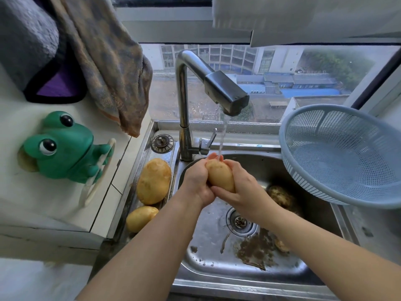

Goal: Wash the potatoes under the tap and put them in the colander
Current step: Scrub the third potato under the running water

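1. The left hand (196,181) and right hand (240,192) together hold one potato (220,175) over the sink (206,268). The fingers of both hands are curled round its sides.
2. The held potato is directly under the tap (182,94). A thin stream of water (223,135) runs from the dark spout head onto its top end and the fingertips.
3. Two larger potatoes (154,181) lie on the sink's left ledge, one behind the other. The near one (141,218) is just beside the left forearm.
4. A soil-covered potato (281,196) lies in the basin, behind the right wrist. Another one (282,245) is partly hidden by the right forearm.
5. Brown dirt (253,250) is spread on the basin floor near the drain (239,221).
6. The pale blue plastic colander (288,170) stands tilted at the sink's right edge, with its opening turned toward the tap.
7. A loose strainer plug (162,143) sits on the ledge left of the tap's base.
8. A green frog holder (63,146) is fixed to the white tiled surface left of the sink. A brown-and-grey towel (104,61) hangs above it.
9. A small blue mark (258,145) on the sink's back ledge is too small to read.
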### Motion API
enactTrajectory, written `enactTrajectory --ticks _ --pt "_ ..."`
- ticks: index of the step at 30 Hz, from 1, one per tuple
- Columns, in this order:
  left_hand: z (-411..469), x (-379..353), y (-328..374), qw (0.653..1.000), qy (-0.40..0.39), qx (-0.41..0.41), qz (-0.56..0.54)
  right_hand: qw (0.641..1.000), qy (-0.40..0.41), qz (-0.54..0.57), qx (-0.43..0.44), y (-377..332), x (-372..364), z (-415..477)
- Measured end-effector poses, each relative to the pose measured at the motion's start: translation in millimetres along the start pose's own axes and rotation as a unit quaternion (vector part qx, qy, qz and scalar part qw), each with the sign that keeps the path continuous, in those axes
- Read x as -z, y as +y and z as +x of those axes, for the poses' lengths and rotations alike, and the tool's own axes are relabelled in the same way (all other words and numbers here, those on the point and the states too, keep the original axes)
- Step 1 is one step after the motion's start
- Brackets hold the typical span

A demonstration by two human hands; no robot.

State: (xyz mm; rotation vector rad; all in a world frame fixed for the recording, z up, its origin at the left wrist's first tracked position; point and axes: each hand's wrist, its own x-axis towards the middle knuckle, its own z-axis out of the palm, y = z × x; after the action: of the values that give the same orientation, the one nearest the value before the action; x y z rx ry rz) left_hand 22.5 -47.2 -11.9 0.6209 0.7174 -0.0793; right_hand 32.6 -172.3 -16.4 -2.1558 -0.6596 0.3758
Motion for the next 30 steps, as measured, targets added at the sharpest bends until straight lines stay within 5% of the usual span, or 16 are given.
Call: enactTrajectory --ticks 4,9,12,15,18,23,26,30 --pt "-6.6 3.6 -5.5 0.998 -0.028 -0.044 0.034 0.972 -0.076 0.213 -0.064 -1.5 -1.1 2.7" --pt "-13.3 13.7 -23.4 0.957 -0.072 -0.155 0.233 0.803 -0.099 0.507 -0.299 -8.7 0.7 8.8" --pt "-15.6 18.6 -26.2 0.921 -0.129 -0.190 0.315 0.758 -0.103 0.541 -0.351 -11.0 6.2 11.0" --pt "-14.2 9.9 -26.3 0.935 -0.095 -0.210 0.270 0.786 -0.071 0.508 -0.346 -21.3 4.3 11.3" --pt "-5.1 -3.1 -27.7 0.968 0.019 -0.196 0.153 0.859 -0.002 0.415 -0.300 -24.5 -8.0 11.8" --pt "1.7 -10.0 -14.4 0.995 0.074 -0.048 0.051 0.932 0.009 0.322 -0.165 -24.8 -11.8 8.5" --pt "-2.4 -6.8 0.4 0.996 0.073 0.031 0.033 0.987 -0.040 0.139 -0.070 -15.1 -12.8 3.0" --pt "-2.1 3.2 12.8 0.989 0.047 0.124 0.060 0.995 -0.078 0.056 -0.019 -16.0 -12.7 -3.1"
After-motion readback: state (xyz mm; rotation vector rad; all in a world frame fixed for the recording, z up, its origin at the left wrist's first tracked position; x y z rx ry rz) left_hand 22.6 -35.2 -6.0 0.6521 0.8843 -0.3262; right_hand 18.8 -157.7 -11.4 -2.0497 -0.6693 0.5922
